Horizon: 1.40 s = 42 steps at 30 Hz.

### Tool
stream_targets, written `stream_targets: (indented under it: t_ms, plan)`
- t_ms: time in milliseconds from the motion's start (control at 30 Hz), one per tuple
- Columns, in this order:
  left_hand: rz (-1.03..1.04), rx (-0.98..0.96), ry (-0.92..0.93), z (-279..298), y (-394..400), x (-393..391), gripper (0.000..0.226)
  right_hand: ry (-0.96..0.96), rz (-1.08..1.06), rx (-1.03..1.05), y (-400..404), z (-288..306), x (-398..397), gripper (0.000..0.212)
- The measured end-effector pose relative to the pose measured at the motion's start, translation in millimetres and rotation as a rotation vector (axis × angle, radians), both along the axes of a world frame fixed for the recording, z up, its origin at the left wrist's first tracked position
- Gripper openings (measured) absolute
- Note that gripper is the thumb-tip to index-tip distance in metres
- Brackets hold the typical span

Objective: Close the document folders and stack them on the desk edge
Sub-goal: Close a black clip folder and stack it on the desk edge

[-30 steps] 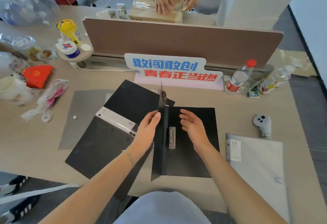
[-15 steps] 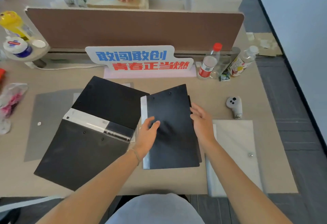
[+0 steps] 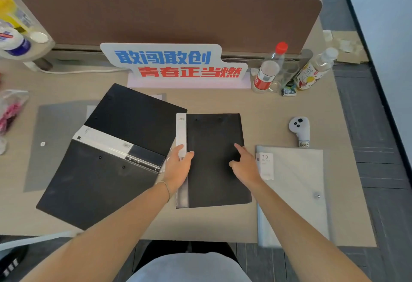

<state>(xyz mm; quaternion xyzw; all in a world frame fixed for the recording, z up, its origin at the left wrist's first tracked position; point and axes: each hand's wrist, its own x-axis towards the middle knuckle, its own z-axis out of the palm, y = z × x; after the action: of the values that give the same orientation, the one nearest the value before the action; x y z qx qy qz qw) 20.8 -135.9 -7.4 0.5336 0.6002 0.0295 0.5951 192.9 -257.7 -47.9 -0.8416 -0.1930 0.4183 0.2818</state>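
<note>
A black folder (image 3: pixel 214 143) with a white spine lies closed and flat in the middle of the desk. My left hand (image 3: pixel 178 165) rests on its spine edge with the fingers curled over it. My right hand (image 3: pixel 244 165) lies on its right half, fingers spread. To the left a second black folder (image 3: pixel 107 159) lies spread open, cover side up. A translucent grey folder (image 3: pixel 294 192) labelled 20 lies closed at the right, reaching the desk's front edge. A flat grey folder (image 3: pixel 51 139) lies partly under the open black one.
A blue and red sign (image 3: pixel 174 63) stands before the brown divider (image 3: pixel 169 16). Two bottles (image 3: pixel 267 70) and a glass stand at the back right, a white controller (image 3: pixel 299 129) lies near the grey folder. Jars and plastic bags (image 3: pixel 11 108) crowd the left side. Someone's hand shows beyond the divider.
The middle folder's cover came down from upright to flat, then the closed folder was turned square to the desk edge. My hands moved to its spine and right half.
</note>
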Motion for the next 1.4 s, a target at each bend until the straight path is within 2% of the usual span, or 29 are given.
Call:
stream_targets:
  t_ms: [300,400,467,667,833,933,1033,1267,1400]
  plan:
    - [0.142,0.058,-0.089,22.3,10.0,12.3,0.051,0.041,-0.028,0.031,-6.3,-0.1,7.2,0.067]
    - [0.016,0.044,-0.102,36.1,8.3,18.3,0.030,-0.008,-0.017,0.050,-8.6,-2.7,1.3,0.066]
    - [-0.054,0.044,-0.124,43.4,8.1,21.0,0.026,-0.011,-0.044,0.076,-9.0,-1.3,-1.9,0.064]
    - [-0.127,0.108,-0.178,62.2,4.0,20.8,0.027,0.114,-0.275,0.146,-12.4,10.8,-4.1,0.054]
    - [-0.127,0.215,-0.142,66.6,2.3,8.4,0.041,0.195,-0.542,0.321,-21.9,29.6,7.4,0.050]
    - [-0.139,0.258,-0.138,63.2,-0.2,9.0,0.044,0.162,-0.616,0.388,-41.1,45.7,15.6,0.049]
    - [-0.170,0.217,-0.158,57.8,-14.3,21.7,0.037,0.103,-0.665,0.418,-67.9,60.6,22.4,0.050]
    - [-0.320,0.059,-0.178,26.2,-73.3,66.4,0.030,-0.039,-0.801,0.353,-141.0,77.4,42.8,0.050]
    - [-0.431,0.036,-0.104,2.0,-104.9,79.8,0.024,-0.085,-0.800,0.299,-181.3,66.1,55.8,0.052]
